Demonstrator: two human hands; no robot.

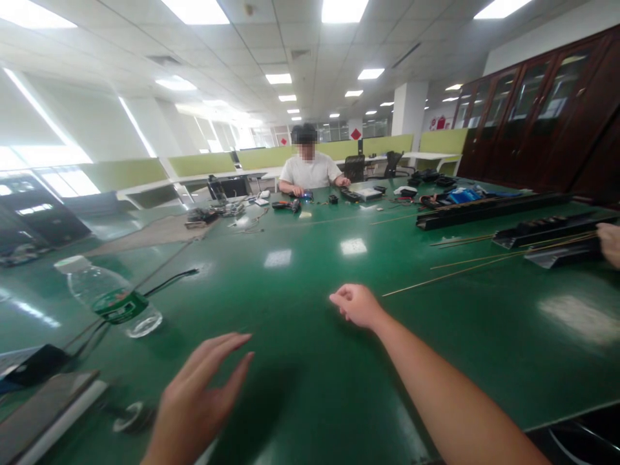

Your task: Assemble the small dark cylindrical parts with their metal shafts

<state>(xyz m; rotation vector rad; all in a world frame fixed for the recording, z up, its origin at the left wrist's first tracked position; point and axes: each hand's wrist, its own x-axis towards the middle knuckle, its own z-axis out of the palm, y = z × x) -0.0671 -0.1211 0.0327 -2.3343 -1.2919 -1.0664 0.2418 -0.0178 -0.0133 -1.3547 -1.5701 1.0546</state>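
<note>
Over the green surface (300, 274), the left hand (201, 387) was held with its grip spread, the thumb standing apart from the fingers. The right hand (356, 305) was curled and its grip pressed together — whether on something thin, I could not tell. A thin rod (436, 280) had its near end just beside this hand and ran towards a black rail (557, 256). At the right edge, another person's hand (610, 244) was near the rail — at left stood a bottle (113, 303).
</note>
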